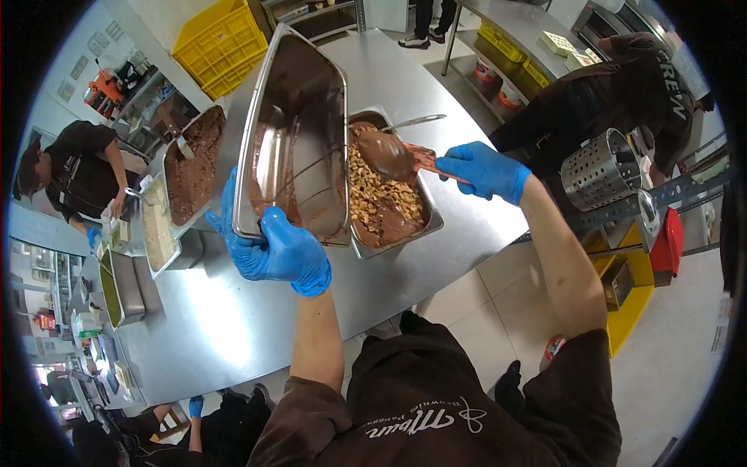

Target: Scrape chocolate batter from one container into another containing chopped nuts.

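Tilted up in my gloved left hand (277,248) is a deep steel pan (312,192), its inside smeared with brown chocolate-like mixture. Its near rim is gripped between thumb and fingers. My gloved right hand (487,172) holds the reddish handle of a spatula (432,161); the spatula's head is covered in the brown mixture. It is over a second steel pan (436,225) resting on the table, which holds chopped nuts (379,195) and patches of the same mixture (388,225). A metal spoon's handle (417,120) leans over that pan's far edge. The tilted pan hides its left side.
Left on the steel table (233,327) stand pans of brown mixture (195,169), cream mixture (157,225) and green mixture (111,292). A co-worker (81,169) is beyond them. Another person (618,99) works at right, near a perforated steel cylinder (601,169). Yellow crates (224,46) stand behind.
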The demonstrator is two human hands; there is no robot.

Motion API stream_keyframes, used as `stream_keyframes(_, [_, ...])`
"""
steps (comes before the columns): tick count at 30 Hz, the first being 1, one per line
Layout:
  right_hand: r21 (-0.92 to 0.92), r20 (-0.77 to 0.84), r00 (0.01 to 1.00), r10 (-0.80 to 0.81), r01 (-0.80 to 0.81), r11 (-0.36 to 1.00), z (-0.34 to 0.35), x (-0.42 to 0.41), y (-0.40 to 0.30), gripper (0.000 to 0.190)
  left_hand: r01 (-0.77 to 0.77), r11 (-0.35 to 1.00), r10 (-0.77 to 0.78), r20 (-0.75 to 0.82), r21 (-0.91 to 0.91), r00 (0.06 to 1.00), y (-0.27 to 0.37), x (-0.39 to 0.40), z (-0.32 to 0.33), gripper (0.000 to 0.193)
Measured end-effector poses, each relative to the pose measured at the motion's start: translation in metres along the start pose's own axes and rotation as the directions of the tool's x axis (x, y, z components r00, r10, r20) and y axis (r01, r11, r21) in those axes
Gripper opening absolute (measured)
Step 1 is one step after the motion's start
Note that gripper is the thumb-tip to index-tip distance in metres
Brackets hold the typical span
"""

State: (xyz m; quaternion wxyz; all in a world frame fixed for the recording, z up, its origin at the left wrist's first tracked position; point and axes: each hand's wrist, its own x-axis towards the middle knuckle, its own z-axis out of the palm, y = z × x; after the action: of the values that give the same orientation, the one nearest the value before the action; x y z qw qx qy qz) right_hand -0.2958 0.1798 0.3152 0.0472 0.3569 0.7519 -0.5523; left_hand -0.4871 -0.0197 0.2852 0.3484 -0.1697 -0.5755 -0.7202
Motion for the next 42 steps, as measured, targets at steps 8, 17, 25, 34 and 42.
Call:
stream_keyframes(8, [-0.615,-0.367,0.875,-0.315,0.025,0.788,0.091,-0.01,0.083,0.025,-0.073,0.997,0.074,-0.027,0.034,0.997,-0.012,-0.005,-0.005,0.007])
stream_keyframes(17, [-0.804,-0.392,0.856,-0.336,-0.141,0.578,0.158,-0.036,0.107,0.053,0.093,0.996,-0.094,-0.077,-0.019,0.993,0.009,-0.003,-0.02,0.004])
stream_keyframes(25, [-0.794,-0.278,0.954,-0.116,-0.16,0.587,0.134,-0.089,0.08,0.041,0.205,0.976,-0.21,-0.069,-0.071,0.975,0.021,0.002,-0.024,0.011])
stream_keyframes(34, [-0.249,-0.378,0.926,-0.01,-0.091,0.964,0.116,-0.059,0.023,0.022,0.209,0.975,-0.214,-0.07,-0.069,0.974,0.015,0.007,-0.044,0.009])
stream_keyframes(42, [-0.295,-0.271,0.924,0.27,-0.346,0.89,0.157,-0.052,0.074,0.042,0.264,0.951,-0.276,-0.056,-0.162,0.96,0.018,0.015,-0.057,0.009])
